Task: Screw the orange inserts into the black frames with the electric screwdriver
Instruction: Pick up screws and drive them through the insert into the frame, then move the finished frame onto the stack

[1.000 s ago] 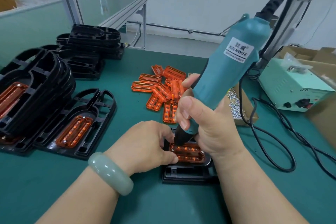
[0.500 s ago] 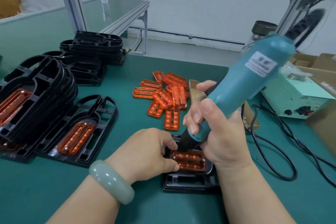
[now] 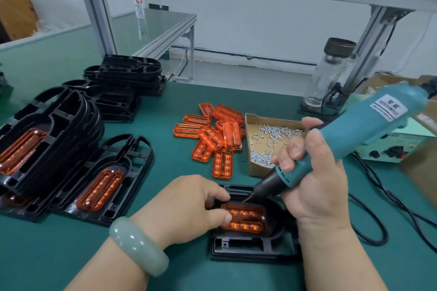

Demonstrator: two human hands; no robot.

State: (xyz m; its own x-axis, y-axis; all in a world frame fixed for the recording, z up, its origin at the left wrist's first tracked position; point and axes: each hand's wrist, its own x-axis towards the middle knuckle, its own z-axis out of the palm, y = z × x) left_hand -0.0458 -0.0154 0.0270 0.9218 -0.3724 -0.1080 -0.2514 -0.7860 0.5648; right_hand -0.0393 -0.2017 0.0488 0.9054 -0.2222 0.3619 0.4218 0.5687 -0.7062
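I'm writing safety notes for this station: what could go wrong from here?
The electric screwdriver is tilted, its bit at the top edge of the orange insert; it may slip and scratch the plastic. The left hand holds that insert with fingertips close to the bit and could be nicked. The black cord loops beside the right hand and might snag.

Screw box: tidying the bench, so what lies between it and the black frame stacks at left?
A loose pile of orange inserts lies there, plain in the head view.
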